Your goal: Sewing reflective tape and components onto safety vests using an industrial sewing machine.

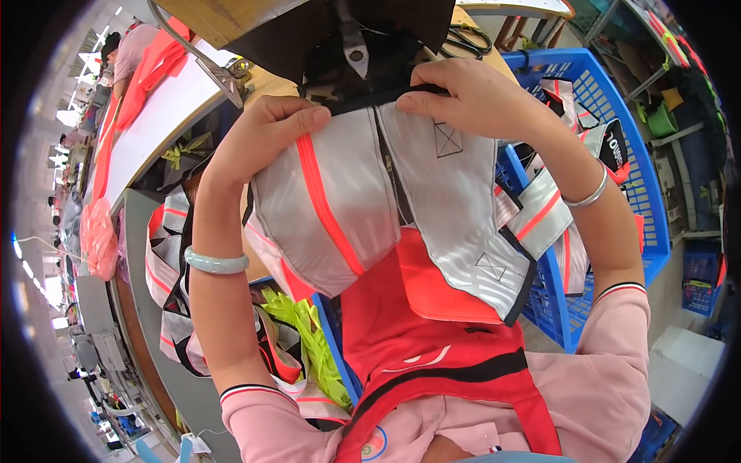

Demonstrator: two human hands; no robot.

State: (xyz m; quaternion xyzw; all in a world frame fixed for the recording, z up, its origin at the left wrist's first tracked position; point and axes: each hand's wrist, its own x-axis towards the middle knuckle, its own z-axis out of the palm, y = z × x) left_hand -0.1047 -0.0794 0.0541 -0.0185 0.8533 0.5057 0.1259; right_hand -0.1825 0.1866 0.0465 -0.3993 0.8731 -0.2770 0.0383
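Note:
A sewn grey fabric piece (351, 185) with neon orange-red stripes and black binding hangs down in front of my red apron (378, 316). My left hand (266, 139) pinches its upper left edge between thumb and fingers. At the upper right, my right hand (471, 96) grips the black-bound top edge the same way. A dark gap runs down the middle between two panels, and the right panel carries stitched crossed boxes. Orange-red fabric (444, 282) shows beneath the right panel. Just beyond the fabric's top edge is a dark machine with a pointed metal part (356, 58).
To the right, a blue plastic basket (648, 197) holds several similar grey and orange pieces. More pieces (174, 262) and lime-green strips (309, 347) lie at the left. Black-handled scissors (467, 40) rest on the wooden tabletop. Another person (135, 54) is at the far left.

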